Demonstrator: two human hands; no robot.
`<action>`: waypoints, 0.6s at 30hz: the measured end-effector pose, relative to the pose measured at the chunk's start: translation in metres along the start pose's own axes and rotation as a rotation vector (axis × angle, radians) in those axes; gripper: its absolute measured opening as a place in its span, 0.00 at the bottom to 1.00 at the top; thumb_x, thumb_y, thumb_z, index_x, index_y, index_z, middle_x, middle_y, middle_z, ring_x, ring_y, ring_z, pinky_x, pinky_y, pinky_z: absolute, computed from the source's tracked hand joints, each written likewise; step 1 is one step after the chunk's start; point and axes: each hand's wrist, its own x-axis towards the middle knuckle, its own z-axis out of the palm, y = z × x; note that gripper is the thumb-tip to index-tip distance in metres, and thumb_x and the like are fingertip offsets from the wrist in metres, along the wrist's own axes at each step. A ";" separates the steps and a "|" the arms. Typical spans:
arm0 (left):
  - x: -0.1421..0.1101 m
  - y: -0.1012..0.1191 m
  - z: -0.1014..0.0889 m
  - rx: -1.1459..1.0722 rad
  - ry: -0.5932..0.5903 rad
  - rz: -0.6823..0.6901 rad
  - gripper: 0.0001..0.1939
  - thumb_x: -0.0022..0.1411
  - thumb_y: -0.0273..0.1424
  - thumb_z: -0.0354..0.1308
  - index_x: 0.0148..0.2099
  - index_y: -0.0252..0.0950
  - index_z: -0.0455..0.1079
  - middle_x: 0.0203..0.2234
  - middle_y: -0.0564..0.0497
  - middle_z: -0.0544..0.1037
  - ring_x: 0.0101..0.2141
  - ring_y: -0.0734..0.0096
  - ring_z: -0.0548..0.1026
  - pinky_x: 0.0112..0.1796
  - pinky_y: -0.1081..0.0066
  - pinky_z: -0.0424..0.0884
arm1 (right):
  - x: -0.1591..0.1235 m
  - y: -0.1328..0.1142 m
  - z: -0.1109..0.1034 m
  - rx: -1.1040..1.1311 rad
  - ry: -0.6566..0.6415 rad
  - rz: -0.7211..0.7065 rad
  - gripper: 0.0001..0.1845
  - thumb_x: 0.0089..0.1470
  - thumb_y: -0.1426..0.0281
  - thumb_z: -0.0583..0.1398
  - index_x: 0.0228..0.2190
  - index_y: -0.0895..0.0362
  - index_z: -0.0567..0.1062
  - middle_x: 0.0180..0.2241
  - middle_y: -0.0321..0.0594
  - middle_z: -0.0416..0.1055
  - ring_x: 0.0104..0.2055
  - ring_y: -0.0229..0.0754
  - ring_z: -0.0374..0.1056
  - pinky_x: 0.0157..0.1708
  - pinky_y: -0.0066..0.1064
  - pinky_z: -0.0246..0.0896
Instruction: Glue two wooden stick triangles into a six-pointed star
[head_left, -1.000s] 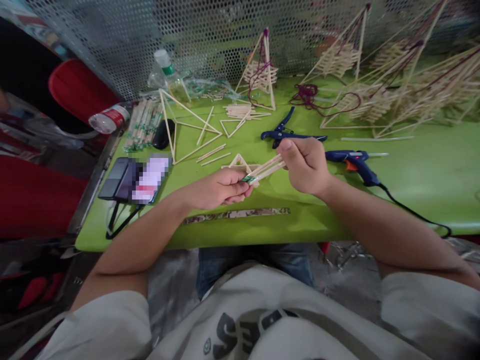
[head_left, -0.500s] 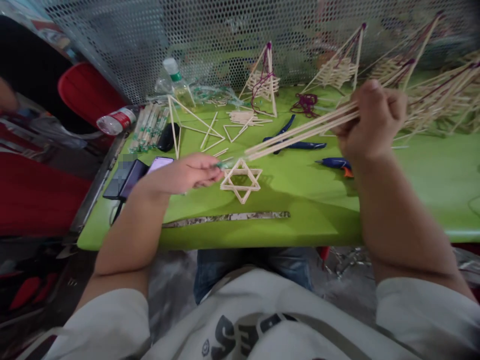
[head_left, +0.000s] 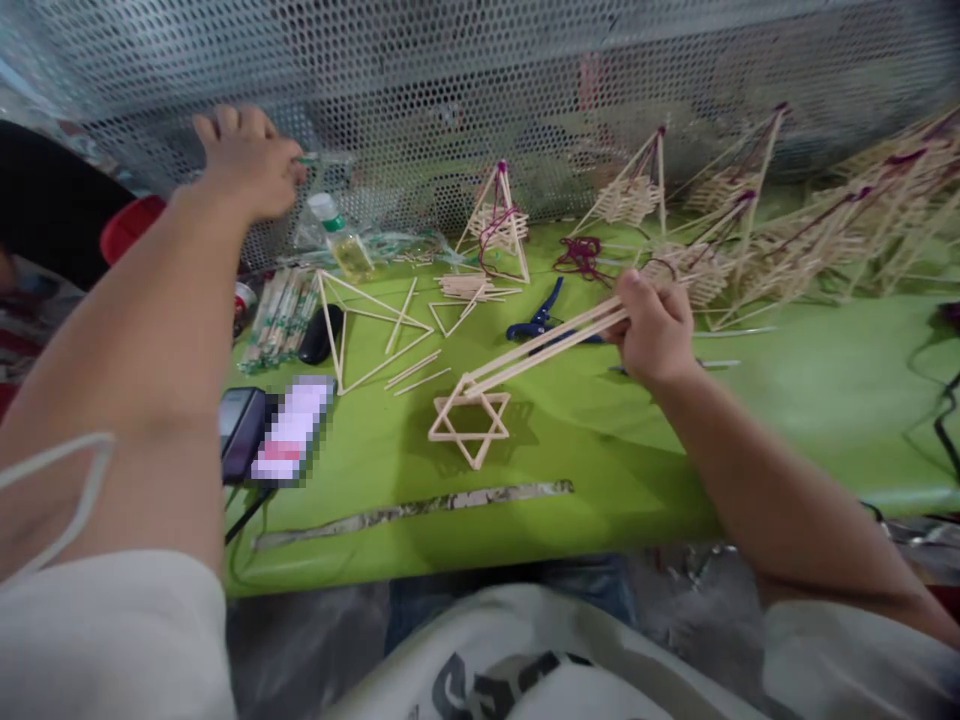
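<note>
Perhaps wrapper, blurred, in fingers

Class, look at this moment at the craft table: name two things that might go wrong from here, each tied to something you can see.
1. The right hand holds long wooden sticks whose far ends hover just over the stick star; a dip might knock it.
2. The left hand is raised with a thin clear wrapper above the tilted plastic bottle; lowering the arm carelessly might topple it onto the stick pieces nearby.
</note>
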 end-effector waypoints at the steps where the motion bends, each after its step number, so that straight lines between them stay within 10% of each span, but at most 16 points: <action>1: 0.011 -0.006 0.006 0.004 -0.017 -0.005 0.03 0.85 0.27 0.63 0.54 0.36 0.79 0.50 0.50 0.65 0.58 0.62 0.54 0.85 0.37 0.38 | -0.003 -0.002 0.001 -0.008 -0.015 0.006 0.46 0.61 0.26 0.73 0.20 0.47 0.63 0.16 0.31 0.54 0.18 0.37 0.48 0.20 0.36 0.41; 6: 0.035 -0.029 0.032 0.068 -0.064 0.058 0.07 0.84 0.22 0.64 0.47 0.35 0.75 0.46 0.53 0.65 0.56 0.67 0.53 0.84 0.53 0.33 | -0.013 -0.012 0.006 -0.043 -0.067 0.029 0.47 0.63 0.28 0.74 0.17 0.49 0.67 0.15 0.32 0.55 0.17 0.36 0.47 0.19 0.36 0.37; 8: 0.034 -0.033 0.040 0.104 -0.069 0.131 0.03 0.83 0.22 0.66 0.53 0.33 0.77 0.52 0.56 0.72 0.59 0.70 0.53 0.84 0.57 0.30 | -0.016 -0.016 0.007 -0.051 -0.075 0.027 0.46 0.65 0.29 0.73 0.17 0.49 0.68 0.15 0.33 0.56 0.17 0.37 0.49 0.19 0.36 0.38; 12: 0.021 -0.031 0.046 0.149 -0.076 0.195 0.27 0.81 0.22 0.69 0.76 0.27 0.69 0.76 0.54 0.70 0.64 0.71 0.52 0.84 0.52 0.29 | -0.020 -0.019 0.007 -0.062 -0.099 0.025 0.45 0.67 0.30 0.72 0.17 0.49 0.70 0.15 0.34 0.58 0.17 0.37 0.50 0.19 0.37 0.39; 18: -0.012 -0.030 -0.006 0.190 -0.054 0.166 0.34 0.84 0.30 0.63 0.84 0.37 0.59 0.81 0.56 0.62 0.71 0.62 0.53 0.86 0.43 0.30 | -0.014 -0.014 0.007 -0.060 -0.058 -0.019 0.46 0.64 0.28 0.72 0.17 0.48 0.66 0.15 0.33 0.55 0.17 0.38 0.48 0.18 0.36 0.38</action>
